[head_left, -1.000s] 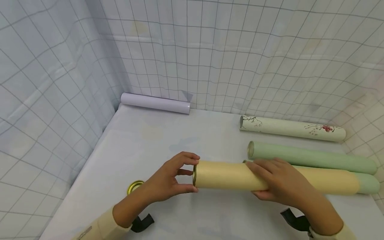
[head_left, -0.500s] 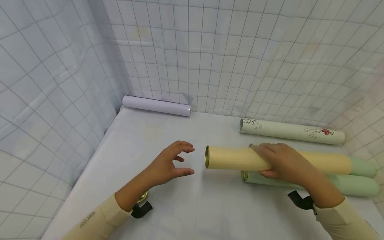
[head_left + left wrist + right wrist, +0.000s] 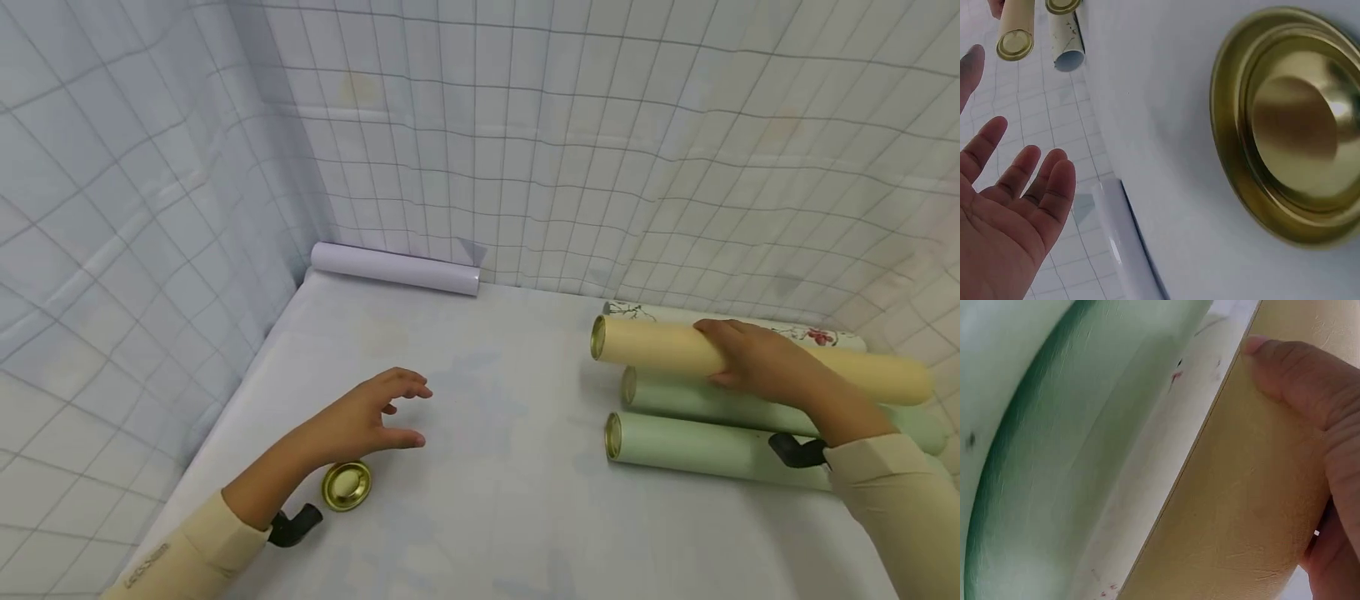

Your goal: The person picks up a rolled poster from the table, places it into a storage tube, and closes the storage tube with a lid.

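My right hand (image 3: pixel 765 367) grips a long yellow tube (image 3: pixel 652 348) around its middle, thumb on the near side. The tube lies level above the green tubes, its gold-rimmed end facing left, and overlaps the white floral tube (image 3: pixel 630 312) in the head view. Close up in the right wrist view, the thumb (image 3: pixel 1304 378) presses on the yellow surface. My left hand (image 3: pixel 367 417) hovers over the left part of the table, fingers loosely bent and apart, holding nothing. Below its wrist lies a round gold metal lid (image 3: pixel 347 485), also large in the left wrist view.
Two green tubes, a front one (image 3: pixel 697 446) and a rear one (image 3: pixel 675 396), lie side by side at the right. A lilac roll (image 3: pixel 393 268) lies along the back edge. Grid-patterned sheets (image 3: pixel 525 150) hang around the white table (image 3: pixel 510 500).
My right hand has carried the yellow tube back and to the right, over the green tubes toward the floral one. My left hand has left the tube's end and drawn back left, uncovering the lid.
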### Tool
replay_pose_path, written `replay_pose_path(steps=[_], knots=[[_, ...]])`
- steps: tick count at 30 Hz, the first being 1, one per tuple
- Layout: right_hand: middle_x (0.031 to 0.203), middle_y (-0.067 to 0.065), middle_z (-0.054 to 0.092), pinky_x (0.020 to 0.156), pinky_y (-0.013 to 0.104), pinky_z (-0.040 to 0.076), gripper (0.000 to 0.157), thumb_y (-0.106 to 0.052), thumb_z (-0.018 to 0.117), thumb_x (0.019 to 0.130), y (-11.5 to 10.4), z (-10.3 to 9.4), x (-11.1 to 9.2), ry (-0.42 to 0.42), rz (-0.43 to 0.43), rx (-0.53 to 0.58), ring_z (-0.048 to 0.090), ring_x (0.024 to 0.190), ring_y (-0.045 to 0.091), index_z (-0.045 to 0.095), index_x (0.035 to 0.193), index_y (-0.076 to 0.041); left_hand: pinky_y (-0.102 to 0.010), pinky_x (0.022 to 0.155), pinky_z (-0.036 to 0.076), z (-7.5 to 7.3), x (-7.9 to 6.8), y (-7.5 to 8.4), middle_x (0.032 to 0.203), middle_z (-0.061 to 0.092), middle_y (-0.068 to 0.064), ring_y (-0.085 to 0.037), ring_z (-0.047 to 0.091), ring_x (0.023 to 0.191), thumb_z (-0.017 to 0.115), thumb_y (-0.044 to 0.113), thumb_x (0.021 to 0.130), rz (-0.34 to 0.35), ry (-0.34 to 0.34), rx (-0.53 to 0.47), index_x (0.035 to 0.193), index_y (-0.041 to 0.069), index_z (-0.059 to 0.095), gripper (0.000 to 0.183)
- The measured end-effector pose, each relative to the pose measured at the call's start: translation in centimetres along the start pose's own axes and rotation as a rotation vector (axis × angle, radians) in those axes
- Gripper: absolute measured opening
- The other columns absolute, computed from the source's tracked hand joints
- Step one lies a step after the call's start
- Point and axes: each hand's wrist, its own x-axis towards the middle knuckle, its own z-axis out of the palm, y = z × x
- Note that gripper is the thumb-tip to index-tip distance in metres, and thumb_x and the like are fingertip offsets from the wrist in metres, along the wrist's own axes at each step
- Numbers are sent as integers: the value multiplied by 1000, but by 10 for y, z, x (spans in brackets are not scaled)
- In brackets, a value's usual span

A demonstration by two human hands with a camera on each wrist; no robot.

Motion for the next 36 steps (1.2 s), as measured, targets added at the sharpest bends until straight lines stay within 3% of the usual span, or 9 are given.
replay_pose_path(steps=[3,7,15,22,28,36], knots=[[115,24,63,80,54,52,71,-13,87,74,16,3,1,-32,10,-13,64,96,40,47,131,2,-48,93,52,-5,-5,-6,141,48,0,-29,54,123,79,43,84,-35,-16,18,131,19,59,57],[108,22,63,73,50,52,68,-10,84,75,37,11,1,-110,48,-16,64,85,32,45,129,3,-50,93,52,-11,-10,-13,143,46,-3,-30,55,121,78,44,84,-67,-39,35,133,17,58,59],[105,18,63,73,47,49,65,-9,79,77,67,29,-1,-205,158,82,58,83,24,44,130,3,-51,94,51,-22,-14,-23,145,46,-9,-32,52,125,78,45,84,-92,-28,42,135,10,57,65],[114,17,63,83,50,48,64,-13,81,81,70,33,4,-234,153,132,60,96,28,46,134,-1,-52,96,50,-26,-16,-26,147,43,-10,-33,50,127,78,46,84,-125,-11,24,136,12,56,65],[127,26,58,91,60,46,64,-19,76,88,70,38,7,-278,183,174,57,112,44,43,141,-3,-52,97,50,-30,-17,-32,148,42,-12,-36,51,126,75,48,85,-86,35,17,136,10,56,67],[130,27,58,96,62,44,54,-22,69,93,62,33,14,-273,205,126,55,118,49,51,139,1,-52,98,49,-33,-21,-41,148,42,-14,-34,49,128,74,42,89,-77,77,1,135,9,56,59]])
